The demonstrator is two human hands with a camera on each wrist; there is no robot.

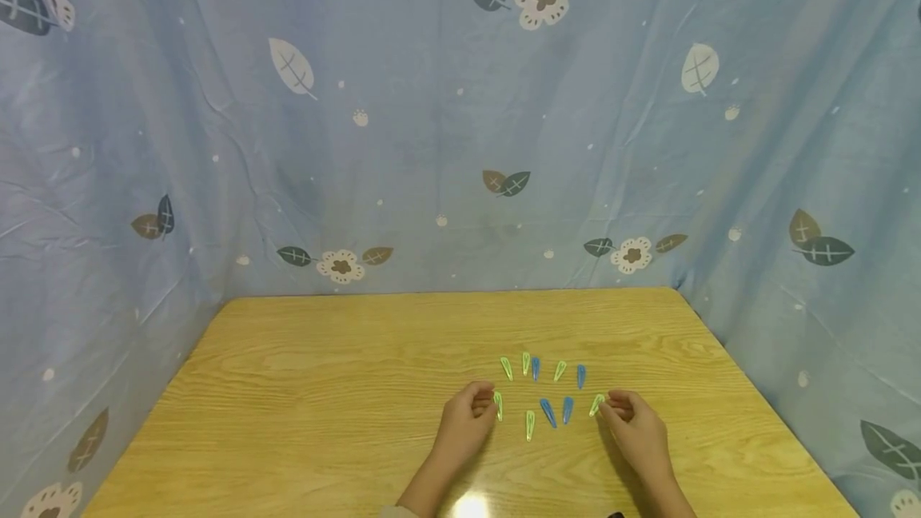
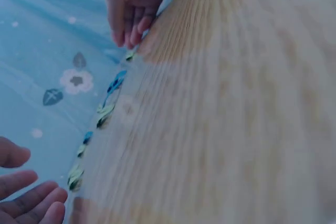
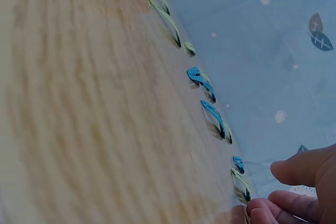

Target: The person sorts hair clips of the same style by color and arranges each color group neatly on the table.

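Several green and blue snap hair clips lie spread on the wooden table. My left hand [image 1: 465,420] is beside the leftmost green hair clip [image 1: 498,406], its fingers loosely bent and holding nothing. On the other side, my right hand [image 1: 636,428] has its fingertips right at the rightmost green hair clip [image 1: 596,404]. The right wrist view shows the right thumb [image 3: 302,169] well apart from the fingers. Between the hands are a green hair clip [image 1: 530,425] and two blue hair clips, one tilted [image 1: 549,413] and one nearly upright [image 1: 568,410].
Farther back is a loose row of green [image 1: 507,368] and blue hair clips [image 1: 580,376]. The wooden table [image 1: 302,390] extends well to the left of the hands. A blue curtain [image 1: 403,142] with leaf and flower prints surrounds the table's back and sides.
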